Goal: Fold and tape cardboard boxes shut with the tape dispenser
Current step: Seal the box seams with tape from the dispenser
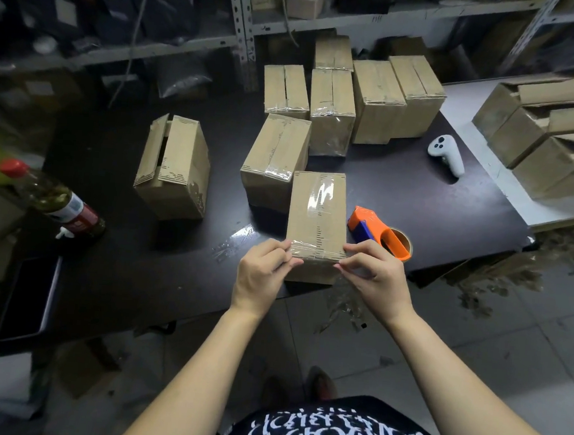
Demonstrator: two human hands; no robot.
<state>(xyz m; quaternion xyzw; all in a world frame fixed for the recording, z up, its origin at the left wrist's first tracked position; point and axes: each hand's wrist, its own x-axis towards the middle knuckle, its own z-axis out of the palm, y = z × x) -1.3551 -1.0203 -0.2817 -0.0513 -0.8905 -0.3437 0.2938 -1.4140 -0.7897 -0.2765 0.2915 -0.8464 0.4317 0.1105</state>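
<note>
Box in work sits at the near edge of the dark table, top seam taped. My 2 hands are at its near end: left hand has thumb and fingers pinched together on the tape strip at the left corner, and right hand is pinched on it at the right corner. Orange tape dispenser lies just right of the box. 1 untaped box sits left, with the taped boxes behind.
</note>
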